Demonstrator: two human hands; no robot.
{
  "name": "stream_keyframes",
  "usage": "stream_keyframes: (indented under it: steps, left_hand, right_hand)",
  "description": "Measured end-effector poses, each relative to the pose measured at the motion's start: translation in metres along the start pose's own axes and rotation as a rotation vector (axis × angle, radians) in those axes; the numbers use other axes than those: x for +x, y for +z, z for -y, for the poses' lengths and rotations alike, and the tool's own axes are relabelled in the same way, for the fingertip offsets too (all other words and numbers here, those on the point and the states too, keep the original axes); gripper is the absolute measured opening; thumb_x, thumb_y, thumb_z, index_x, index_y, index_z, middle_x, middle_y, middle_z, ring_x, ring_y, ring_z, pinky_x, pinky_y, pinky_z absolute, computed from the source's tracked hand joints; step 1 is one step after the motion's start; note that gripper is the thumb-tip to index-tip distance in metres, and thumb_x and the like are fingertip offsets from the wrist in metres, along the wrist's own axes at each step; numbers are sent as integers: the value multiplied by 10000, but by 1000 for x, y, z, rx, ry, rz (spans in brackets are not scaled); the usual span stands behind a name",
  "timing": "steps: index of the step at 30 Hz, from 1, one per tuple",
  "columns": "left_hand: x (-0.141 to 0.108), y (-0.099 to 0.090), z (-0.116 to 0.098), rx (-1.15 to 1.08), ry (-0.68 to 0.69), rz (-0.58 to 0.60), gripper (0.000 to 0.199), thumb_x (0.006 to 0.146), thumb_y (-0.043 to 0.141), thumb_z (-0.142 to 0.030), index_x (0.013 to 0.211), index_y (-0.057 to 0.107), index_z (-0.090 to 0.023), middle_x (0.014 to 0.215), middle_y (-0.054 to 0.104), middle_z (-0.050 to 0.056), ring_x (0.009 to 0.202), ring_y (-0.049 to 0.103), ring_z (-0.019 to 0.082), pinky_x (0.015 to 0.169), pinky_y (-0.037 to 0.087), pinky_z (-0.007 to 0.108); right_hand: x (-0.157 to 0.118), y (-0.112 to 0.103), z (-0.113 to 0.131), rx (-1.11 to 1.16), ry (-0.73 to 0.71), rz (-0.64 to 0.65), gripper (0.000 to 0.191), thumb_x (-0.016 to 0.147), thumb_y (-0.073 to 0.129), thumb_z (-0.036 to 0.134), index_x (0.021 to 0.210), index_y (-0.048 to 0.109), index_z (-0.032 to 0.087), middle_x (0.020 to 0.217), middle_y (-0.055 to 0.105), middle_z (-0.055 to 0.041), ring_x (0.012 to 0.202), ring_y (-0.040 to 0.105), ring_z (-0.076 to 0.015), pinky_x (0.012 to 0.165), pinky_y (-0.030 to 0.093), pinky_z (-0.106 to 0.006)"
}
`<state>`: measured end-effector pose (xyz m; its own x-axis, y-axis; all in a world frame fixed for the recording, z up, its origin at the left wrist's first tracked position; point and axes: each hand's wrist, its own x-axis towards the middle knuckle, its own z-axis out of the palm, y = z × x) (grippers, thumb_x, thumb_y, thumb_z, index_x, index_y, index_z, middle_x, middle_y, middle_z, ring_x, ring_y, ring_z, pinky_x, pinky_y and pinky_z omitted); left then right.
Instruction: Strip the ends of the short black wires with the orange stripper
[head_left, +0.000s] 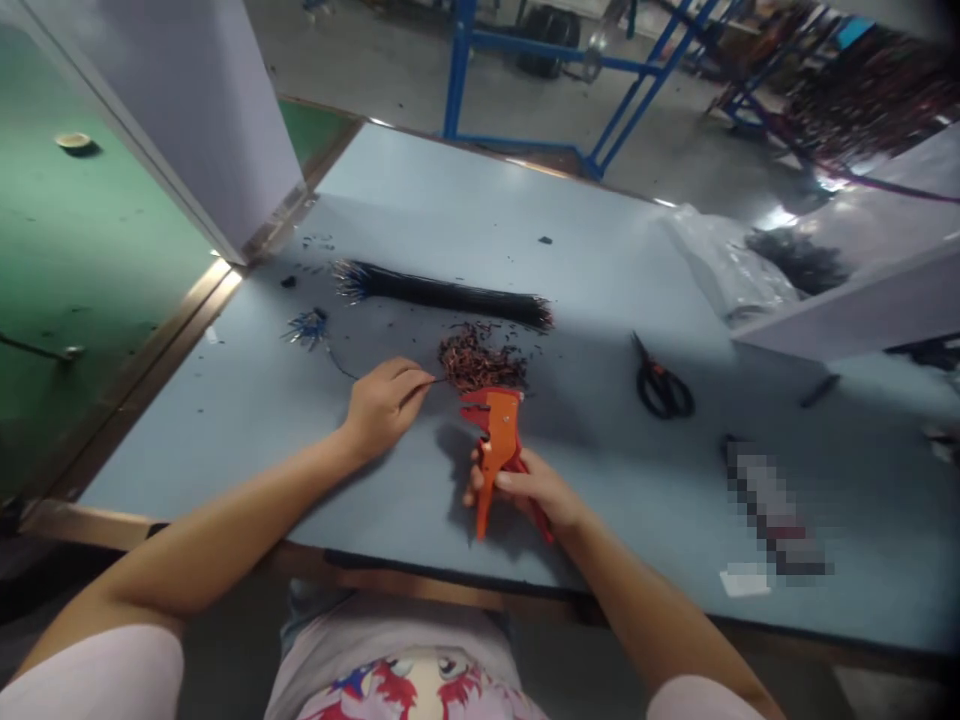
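Observation:
My left hand (386, 405) pinches a thin black cable (343, 370), whose short end pokes out past the fingertips toward the right. In my right hand (536, 487) is an orange-and-red wire stripper (501, 430), its jaws pointing up and left, apart from the cable end. Just beyond the stripper lies a pile of small dark and reddish scraps (480, 358). A long bundle of black cables (450, 292) rests farther back, with frayed-looking ends on both sides. To the left sits a small cluster of blue-tipped wire ends (307, 327).
Black-handled scissors (664, 388) lie right of the scraps. Beyond them are a pixelated oblong object (776, 510) and a white paper piece (745, 583). Clear plastic bags (731, 265) and a panel (840, 300) stand at right. Another upright panel (195, 110) borders the left side.

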<state>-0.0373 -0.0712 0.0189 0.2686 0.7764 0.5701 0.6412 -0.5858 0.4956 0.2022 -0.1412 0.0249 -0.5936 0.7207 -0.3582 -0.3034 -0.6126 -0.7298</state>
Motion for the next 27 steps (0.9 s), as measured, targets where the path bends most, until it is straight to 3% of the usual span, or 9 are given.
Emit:
stream_keyframes:
  steps: [5, 13, 27]
  left_hand:
    - [0, 3, -1, 36, 95, -5, 171, 866, 550, -168, 929, 706, -201, 863, 686, 40, 800, 615, 159, 710, 478, 282]
    - [1, 1, -9, -1, 128, -8, 114, 831, 597, -156, 868, 700, -189, 832, 699, 34, 762, 598, 152, 706, 475, 286]
    - [0, -2, -18, -81, 168, -32, 104, 814, 606, -150, 863, 686, -194, 814, 699, 25, 740, 601, 138, 695, 478, 283]
  right_hand:
    - [3, -6, 0, 88, 14, -16, 407, 746, 771, 310, 1063, 583, 138, 845, 661, -43, 739, 684, -210, 744, 555, -405]
    - [1, -3, -2, 22, -20, -32, 364, 789, 732, 288, 1084, 575, 145, 866, 658, -52, 767, 675, -203, 747, 557, -408]
    - [-3, -1, -2, -32, -51, 14, 452, 751, 762, 338, 1113, 572, 144, 887, 654, -56, 790, 664, -215, 776, 544, -428]
